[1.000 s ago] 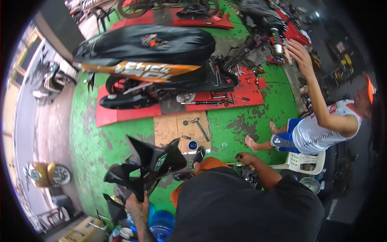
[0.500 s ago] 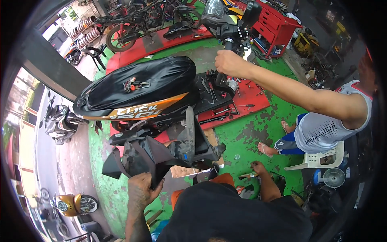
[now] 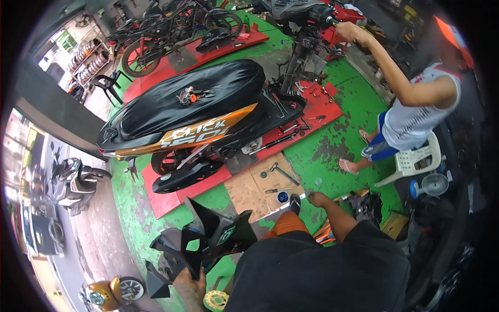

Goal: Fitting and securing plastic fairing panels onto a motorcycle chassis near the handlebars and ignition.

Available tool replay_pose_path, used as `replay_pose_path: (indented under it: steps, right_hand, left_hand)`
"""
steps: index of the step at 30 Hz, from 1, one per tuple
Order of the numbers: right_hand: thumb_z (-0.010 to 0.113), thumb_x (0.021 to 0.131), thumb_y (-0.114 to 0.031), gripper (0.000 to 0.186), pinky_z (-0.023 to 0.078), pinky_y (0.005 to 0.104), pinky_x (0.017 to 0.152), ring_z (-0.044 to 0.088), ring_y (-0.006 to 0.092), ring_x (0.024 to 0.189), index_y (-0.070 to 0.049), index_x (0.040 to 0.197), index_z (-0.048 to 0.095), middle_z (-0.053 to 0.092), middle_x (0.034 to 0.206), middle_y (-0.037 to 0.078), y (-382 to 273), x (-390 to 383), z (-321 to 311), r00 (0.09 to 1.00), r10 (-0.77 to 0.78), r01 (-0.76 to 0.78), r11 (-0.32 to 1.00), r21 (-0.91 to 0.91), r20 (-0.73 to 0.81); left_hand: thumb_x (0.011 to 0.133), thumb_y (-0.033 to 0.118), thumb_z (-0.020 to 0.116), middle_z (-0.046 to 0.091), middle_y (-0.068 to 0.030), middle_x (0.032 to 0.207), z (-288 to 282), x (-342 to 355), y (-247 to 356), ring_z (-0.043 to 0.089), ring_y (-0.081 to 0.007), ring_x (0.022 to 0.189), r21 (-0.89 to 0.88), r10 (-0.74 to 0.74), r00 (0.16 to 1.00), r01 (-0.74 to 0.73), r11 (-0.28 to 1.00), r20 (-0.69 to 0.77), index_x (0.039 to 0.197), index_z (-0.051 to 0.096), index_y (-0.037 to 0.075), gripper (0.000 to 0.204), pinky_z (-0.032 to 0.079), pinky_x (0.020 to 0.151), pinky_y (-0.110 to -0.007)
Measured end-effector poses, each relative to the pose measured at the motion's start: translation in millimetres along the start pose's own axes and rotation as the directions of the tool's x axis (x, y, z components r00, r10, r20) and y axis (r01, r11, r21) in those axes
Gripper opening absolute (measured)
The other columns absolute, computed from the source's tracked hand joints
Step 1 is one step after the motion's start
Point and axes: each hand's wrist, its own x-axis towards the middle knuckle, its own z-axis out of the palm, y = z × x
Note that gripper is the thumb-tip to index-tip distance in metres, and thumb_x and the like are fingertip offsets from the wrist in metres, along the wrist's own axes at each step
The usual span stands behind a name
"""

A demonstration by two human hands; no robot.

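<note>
My left hand [image 3: 189,285] grips the lower edge of a black plastic scooter fairing [image 3: 221,240], an angular piece with cut-outs held low at my left side. My right hand [image 3: 318,199] hangs over the floor at my right, fingers curled in; whether anything small is inside cannot be made out. Ahead of me stands a scooter [image 3: 208,131] with an orange side panel and a black covered seat, and a bunch of keys [image 3: 191,96] lies on that seat. A person [image 3: 423,104] in a white sleeveless top holds the scooter's handlebar grip with one hand.
Cardboard [image 3: 241,190] by my feet carries a hammer [image 3: 285,174] and a blue round container [image 3: 282,197]. Wrenches lie on the red platform [image 3: 328,111] under the scooter. A white plastic chair [image 3: 416,162] stands at right. Orange-and-black body parts [image 3: 358,205] rest near my right hand.
My left hand has swung the fairing down and back toward me, away from the scooter's side, and turned it. The cardboard and its tools now show. My right hand stays low.
</note>
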Motion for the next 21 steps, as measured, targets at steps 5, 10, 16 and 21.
replay_pose_path:
  steps: [5, 10, 16, 21]
  right_hand:
    - [0.064, 0.101, -0.035, 0.043, 0.055, 0.0403, 0.097, 0.071, 0.0288, 0.110, -0.002, 0.129, 0.065, 0.072, 0.119, 0.019, -210, -55, -2, 0.935, -0.336, 0.300, 0.919, 0.258, 0.111]
    - [0.066, 0.102, -0.033, 0.046, 0.051, 0.0394, 0.102, 0.064, 0.0234, 0.121, -0.007, 0.139, 0.058, 0.065, 0.130, 0.013, -321, -130, -31, 0.850, -0.526, 0.416, 0.710, 0.568, 0.035]
    - [0.056, 0.106, -0.034, 0.049, 0.042, 0.0394, 0.111, 0.056, 0.0243, 0.128, -0.001, 0.141, 0.055, 0.059, 0.135, 0.013, -348, -181, -112, 0.756, -0.493, 0.633, 0.385, 0.672, -0.430]
    - [0.049, 0.105, -0.053, 0.065, 0.039, 0.0410, 0.111, 0.052, 0.0271, 0.130, 0.001, 0.140, 0.055, 0.055, 0.136, 0.016, -309, -218, -193, 0.557, -0.441, 0.828, 0.356, 0.432, -0.704]
  left_hand:
    - [0.074, 0.017, 0.081, 0.065, -0.0143, 0.071, -31, 0, -74, 0.067, -0.0370, 0.068, 0.121, 0.224, 0.973, -0.228, 0.966, 0.050, 0.083, 0.065, 0.008, 0.021, 0.052, 0.063, -0.047]
    - [0.073, 0.021, 0.081, 0.059, -0.0111, 0.068, -45, 42, -78, 0.064, -0.0336, 0.065, 0.168, 0.431, 0.882, -0.462, 0.871, 0.189, 0.075, 0.057, 0.009, 0.028, 0.048, 0.059, -0.045]
    - [0.074, 0.023, 0.082, 0.058, -0.0099, 0.067, -38, 107, 11, 0.061, -0.0328, 0.062, 0.017, 0.758, 0.628, -0.772, 0.635, 0.176, 0.072, 0.056, 0.008, 0.030, 0.047, 0.058, -0.044]
    - [0.068, 0.025, 0.084, 0.058, -0.0059, 0.073, -27, 159, 118, 0.062, -0.0261, 0.068, -0.030, 0.902, 0.379, -0.919, 0.393, 0.208, 0.076, 0.057, 0.009, 0.032, 0.047, 0.061, -0.040]
